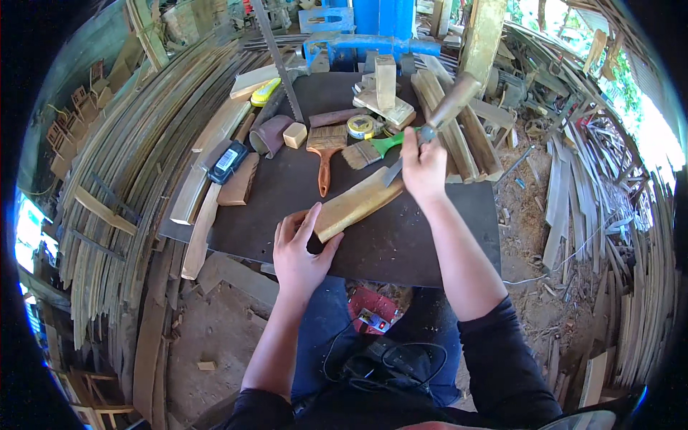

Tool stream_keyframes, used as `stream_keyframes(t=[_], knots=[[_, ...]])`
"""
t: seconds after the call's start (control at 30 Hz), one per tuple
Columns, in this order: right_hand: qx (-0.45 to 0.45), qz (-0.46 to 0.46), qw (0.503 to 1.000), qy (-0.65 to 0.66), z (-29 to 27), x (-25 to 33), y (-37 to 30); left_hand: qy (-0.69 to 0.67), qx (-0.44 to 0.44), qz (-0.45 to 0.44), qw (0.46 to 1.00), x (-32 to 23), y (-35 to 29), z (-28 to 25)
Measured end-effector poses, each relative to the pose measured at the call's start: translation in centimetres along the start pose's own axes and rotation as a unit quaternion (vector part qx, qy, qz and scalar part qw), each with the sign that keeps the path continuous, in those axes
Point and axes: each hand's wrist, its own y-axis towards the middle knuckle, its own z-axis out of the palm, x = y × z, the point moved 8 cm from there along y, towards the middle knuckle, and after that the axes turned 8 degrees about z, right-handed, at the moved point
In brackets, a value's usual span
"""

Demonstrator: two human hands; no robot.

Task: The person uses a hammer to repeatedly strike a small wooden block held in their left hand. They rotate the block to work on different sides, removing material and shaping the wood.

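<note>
A short, slightly curved piece of wood [357, 206] lies slantwise on the dark table. Its near left end sits between the thumb and fingers of my left hand [299, 251]. My right hand [424, 170] is closed around a chisel [454, 100], gripping it near the metal collar below its thick wooden handle. The chisel's blade slants down to the far right end of the wood; whether it touches is hard to tell. Just behind my right hand lies a green-handled paintbrush [364, 153]. A wider brush with a brown handle [326, 159] rests beyond the wood.
An upright toothed saw blade [278, 61] rises from the dark table [236, 229]. A yellow tape measure [362, 127], a small wooden cube [294, 135], a dark handheld device [228, 161] and wood blocks [385, 82] lie around. Stacked planks [143, 143] fill the left side.
</note>
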Motion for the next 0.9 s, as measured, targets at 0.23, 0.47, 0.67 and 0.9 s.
stream_keyframes(t=[0.23, 0.47, 0.67, 0.9], knots=[[0.11, 0.0, 0.994, 0.011, 2.9, 0.5, -2.6, 0.015, -0.005, 0.004, 1.0, 0.0, -0.1, 0.2], [0.031, 0.108, 0.994, 0.003, -0.1, -2.0, 0.4, 0.005, -0.011, 0.014, 1.0, -0.3, 0.0, 0.2], [0.11, -0.067, 0.992, 0.012, 2.3, 4.1, -2.8, -0.025, -0.032, 0.034, 0.999, -0.2, 0.0, 0.2], [0.014, 0.11, 0.994, 0.011, 0.3, -1.7, -0.4, 0.009, -0.017, 0.013, 1.0, -0.6, -0.3, -0.6]])
